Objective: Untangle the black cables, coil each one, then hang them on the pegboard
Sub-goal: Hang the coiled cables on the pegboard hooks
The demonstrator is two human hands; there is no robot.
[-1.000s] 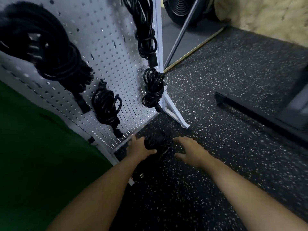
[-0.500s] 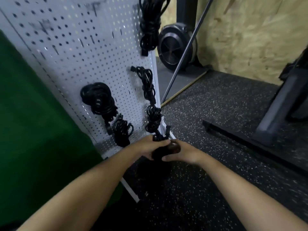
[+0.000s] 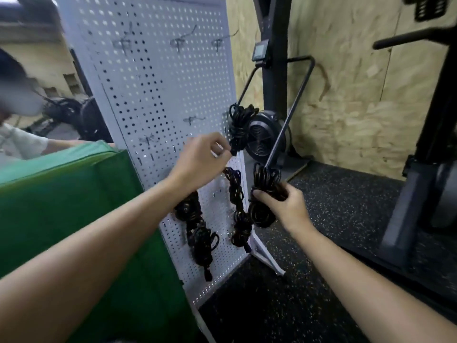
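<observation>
My right hand (image 3: 284,206) grips a coiled black cable (image 3: 263,194) around its middle, held just right of the white pegboard (image 3: 153,95). My left hand (image 3: 200,162) is raised in front of the board, and its fingertips pinch the lower end of a black cable bundle (image 3: 239,125) that hangs at the board's right edge. Below it hang another coiled cable (image 3: 237,209) on the right side and a coiled cable (image 3: 197,229) lower left. Several bare hooks (image 3: 178,43) stick out near the top of the board.
A green-covered table (image 3: 74,206) stands left of the board, with another person (image 3: 19,125) behind it. An exercise machine with a fan wheel (image 3: 265,137) stands behind the board. A dark machine frame (image 3: 420,181) rises on the right. The floor (image 3: 321,293) is speckled black rubber.
Both hands rose from the floor with the coiled cable. My left hand let go of it and reached up to the bundle on the board. The view tilted upward.
</observation>
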